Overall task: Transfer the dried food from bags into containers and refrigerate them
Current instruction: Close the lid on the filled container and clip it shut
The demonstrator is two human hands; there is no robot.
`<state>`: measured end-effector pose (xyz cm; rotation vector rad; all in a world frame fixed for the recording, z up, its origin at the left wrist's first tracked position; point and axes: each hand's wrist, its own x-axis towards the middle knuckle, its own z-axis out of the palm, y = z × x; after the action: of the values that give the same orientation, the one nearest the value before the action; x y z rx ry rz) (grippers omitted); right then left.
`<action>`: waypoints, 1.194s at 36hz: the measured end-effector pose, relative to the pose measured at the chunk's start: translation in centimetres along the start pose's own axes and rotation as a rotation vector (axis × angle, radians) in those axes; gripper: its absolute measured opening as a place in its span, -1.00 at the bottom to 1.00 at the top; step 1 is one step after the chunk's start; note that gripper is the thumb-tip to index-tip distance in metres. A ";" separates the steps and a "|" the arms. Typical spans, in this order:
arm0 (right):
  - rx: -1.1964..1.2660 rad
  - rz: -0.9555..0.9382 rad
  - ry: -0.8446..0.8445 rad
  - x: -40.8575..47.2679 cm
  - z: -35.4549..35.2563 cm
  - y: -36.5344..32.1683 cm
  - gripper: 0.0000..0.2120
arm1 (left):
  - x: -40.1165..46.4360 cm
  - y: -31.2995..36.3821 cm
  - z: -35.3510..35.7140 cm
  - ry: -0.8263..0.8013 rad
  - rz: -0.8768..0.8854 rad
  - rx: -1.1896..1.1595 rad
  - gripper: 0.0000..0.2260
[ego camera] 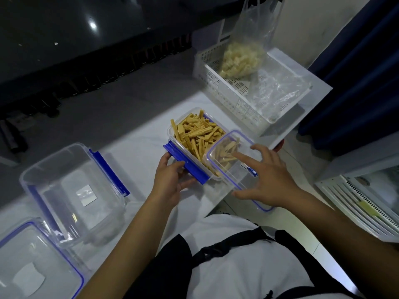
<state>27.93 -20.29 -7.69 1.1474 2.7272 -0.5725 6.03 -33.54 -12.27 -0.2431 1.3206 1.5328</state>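
Now | lid (pixel 233 162) under right hand (pixel 269 178) | left hand (pixel 172 175) grips container (pixel 194 134)

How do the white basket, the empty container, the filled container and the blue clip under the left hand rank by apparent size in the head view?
1. White basket and empty container: alike, nearness unsure.
2. Filled container.
3. Blue clip.

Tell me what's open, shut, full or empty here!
Filled container: full of yellow sticks, not yet closed.
Lid: tilted, covering only part of it.
Blue clip: swung open, left hand holds it.
Right hand: fingers spread on the lid.
Empty container: open, nothing inside.
Spare lid: lying flat, off.
Bag: still holds pale food, in the basket.
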 end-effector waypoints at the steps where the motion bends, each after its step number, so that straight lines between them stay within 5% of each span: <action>1: 0.000 -0.009 0.000 0.3 0.2 -0.4 -0.06 | 0.0 0.0 -0.1 0.002 0.001 -0.004 -0.54; 16: 0.091 -0.036 0.127 2.2 -2.1 -2.5 -0.05 | -0.2 -0.3 -0.6 -0.038 0.032 0.027 -0.60; 28: -0.103 -0.045 0.068 11.0 -1.0 -9.8 -0.03 | 0.3 -0.6 -0.9 -0.051 0.072 0.030 -0.67; 43: -0.021 0.007 0.046 6.8 1.5 -5.1 0.06 | 0.5 -0.8 -1.2 -0.074 0.076 0.030 -0.66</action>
<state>19.50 -19.67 -9.31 1.1786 2.7599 -0.5221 5.90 -34.34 -13.49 -0.1166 1.3065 1.5693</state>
